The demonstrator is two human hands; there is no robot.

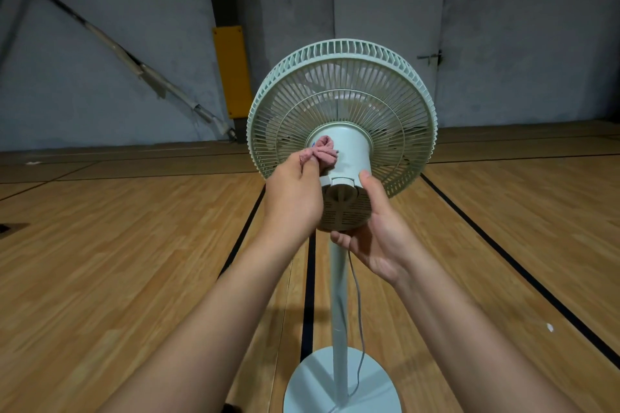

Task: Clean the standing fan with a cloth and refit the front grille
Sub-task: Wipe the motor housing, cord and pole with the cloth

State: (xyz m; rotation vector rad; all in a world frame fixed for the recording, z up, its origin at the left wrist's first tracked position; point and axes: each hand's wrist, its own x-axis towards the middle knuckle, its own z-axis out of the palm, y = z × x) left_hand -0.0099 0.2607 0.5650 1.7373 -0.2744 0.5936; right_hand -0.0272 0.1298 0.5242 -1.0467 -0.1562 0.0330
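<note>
A pale green standing fan point(342, 100) faces away from me, its rear grille and motor housing point(352, 157) towards the camera. My left hand point(292, 198) grips a bunched pink cloth point(323, 152) and holds it against the left side of the motor housing. My right hand point(379, 235) cups the housing from below and the right, thumb lying up its side, fingers curled under the vented end cap. The fan's pole point(339, 305) runs down to a round base point(342, 386). The front of the fan is hidden.
A grey cable point(360, 329) hangs from the motor housing down to the base. Wooden floor with black lines point(308, 295) spreads all around. A grey wall, a yellow padded post point(233, 70) and a white door point(389, 10) stand behind the fan.
</note>
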